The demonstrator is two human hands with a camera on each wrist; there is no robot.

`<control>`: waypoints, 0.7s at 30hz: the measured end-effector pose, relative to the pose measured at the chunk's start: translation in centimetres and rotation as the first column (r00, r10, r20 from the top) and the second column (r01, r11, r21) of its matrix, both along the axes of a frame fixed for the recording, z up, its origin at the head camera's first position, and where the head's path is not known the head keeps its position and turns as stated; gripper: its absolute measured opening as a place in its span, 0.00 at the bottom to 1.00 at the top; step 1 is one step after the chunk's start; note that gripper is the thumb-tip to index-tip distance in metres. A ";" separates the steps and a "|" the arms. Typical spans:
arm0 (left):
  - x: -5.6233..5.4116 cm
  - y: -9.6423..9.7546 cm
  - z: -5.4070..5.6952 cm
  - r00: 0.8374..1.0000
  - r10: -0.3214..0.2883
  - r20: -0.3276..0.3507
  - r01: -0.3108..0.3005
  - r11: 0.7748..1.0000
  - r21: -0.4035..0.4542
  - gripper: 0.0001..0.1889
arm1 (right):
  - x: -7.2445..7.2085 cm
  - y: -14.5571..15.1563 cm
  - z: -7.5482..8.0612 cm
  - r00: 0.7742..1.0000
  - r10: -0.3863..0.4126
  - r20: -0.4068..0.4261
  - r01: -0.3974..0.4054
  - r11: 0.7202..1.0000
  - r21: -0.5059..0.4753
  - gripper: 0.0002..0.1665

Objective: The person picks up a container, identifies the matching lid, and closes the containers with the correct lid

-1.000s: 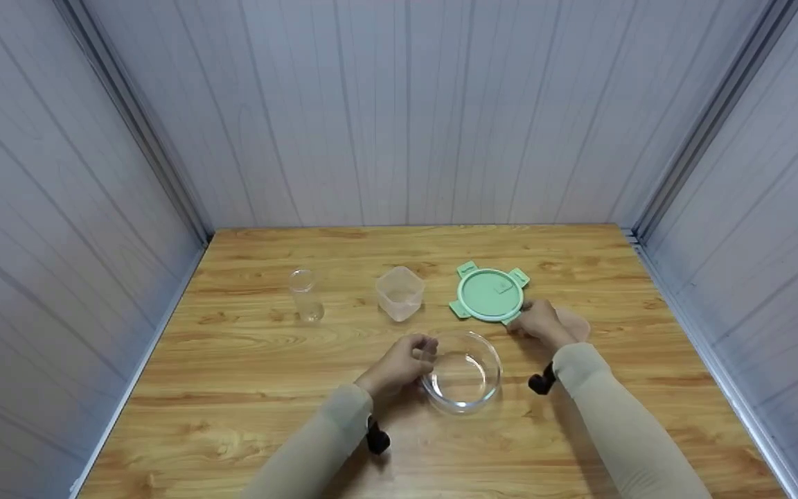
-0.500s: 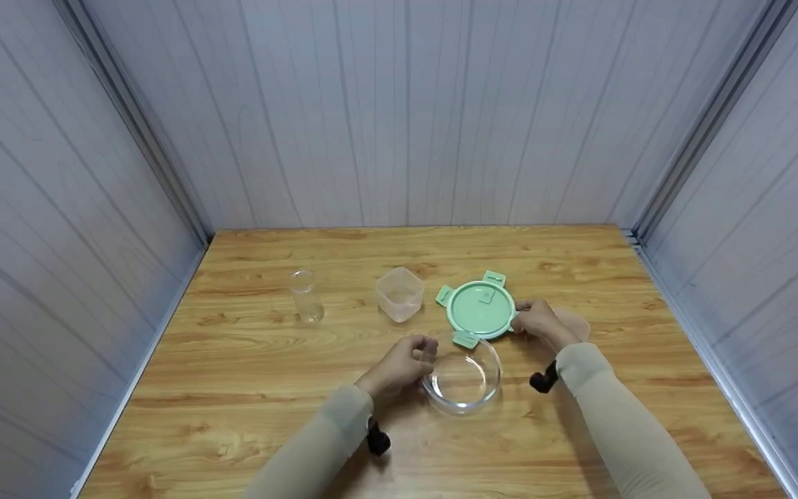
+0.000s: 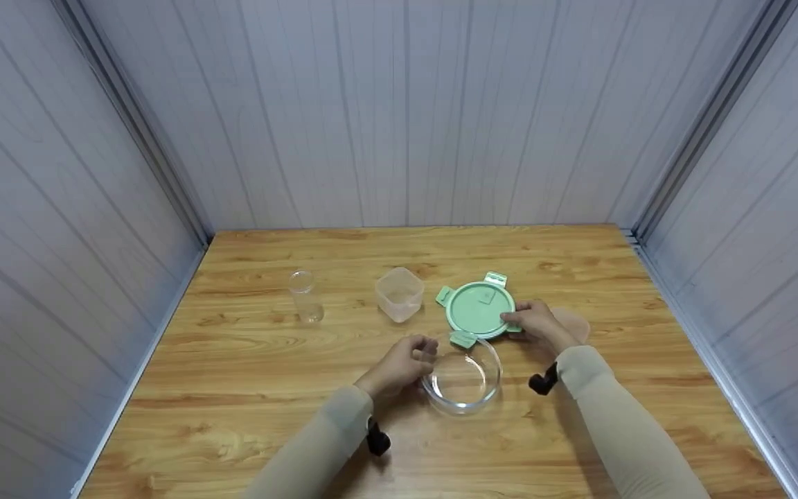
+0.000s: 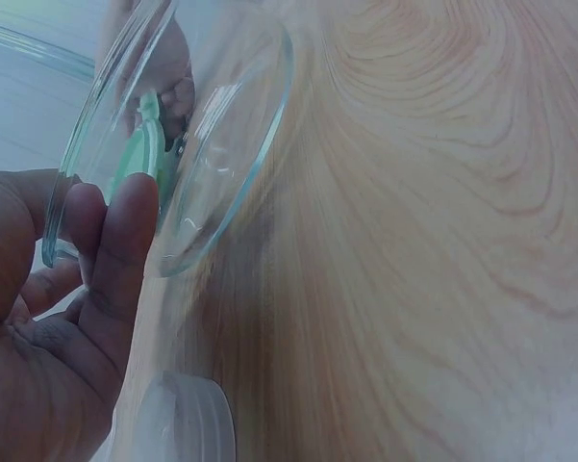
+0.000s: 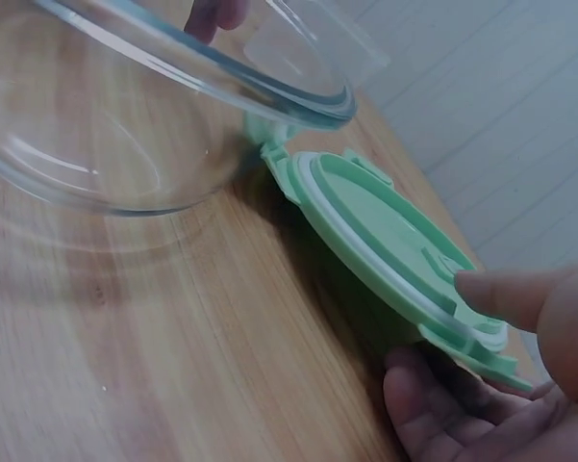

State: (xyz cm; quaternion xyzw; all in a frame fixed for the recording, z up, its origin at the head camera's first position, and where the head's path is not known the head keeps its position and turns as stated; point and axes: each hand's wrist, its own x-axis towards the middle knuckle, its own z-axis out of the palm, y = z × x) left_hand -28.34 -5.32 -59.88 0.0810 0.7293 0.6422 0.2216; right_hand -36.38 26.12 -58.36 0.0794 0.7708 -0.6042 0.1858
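Note:
A clear round glass bowl [image 3: 494, 395] sits on the table, and my left hand [image 3: 399, 364] grips its left rim. In the left wrist view the bowl's rim [image 4: 281, 115] passes between thumb and fingers. My right hand [image 3: 539, 324] pinches the right edge of a round green lid [image 3: 479, 312] with four-sided clip flaps, just behind the bowl. In the right wrist view the thumb lies over the lid [image 5: 385, 226] and the other fingers are under it. The lid is tilted, its near side lifted, and one flap overlaps the bowl's far rim.
Behind the bowl stands a square translucent plastic container [image 3: 400, 294]. A tall clear glass [image 3: 307, 298] stands farther left. Partly behind my right hand lies a flat pale pink piece [image 3: 575, 322]. Pale panel walls enclose the wooden table [image 3: 233, 416] at the back and sides.
The green lid has turned and come nearer, towards the bowl's far rim. My right thumb has moved onto its top face. My left hand and the bowl have stayed put.

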 end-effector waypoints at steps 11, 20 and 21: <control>0.2 0.0 0.0 1.000 0.014 0.017 -0.015 0.998 0.054 0.27 | 0.7 -0.1 0.2 0.998 -0.065 0.000 0.065 0.990 -0.128 0.16; 0.0 -0.2 0.0 1.000 -0.008 0.019 0.007 0.999 0.050 0.26 | 0.9 0.0 0.6 0.993 -0.112 -0.029 0.107 0.985 -0.134 0.28; 0.0 -0.2 0.0 1.000 -0.007 0.014 0.006 0.999 0.047 0.25 | 0.9 0.0 0.7 0.993 -0.113 -0.036 0.108 0.986 -0.128 0.29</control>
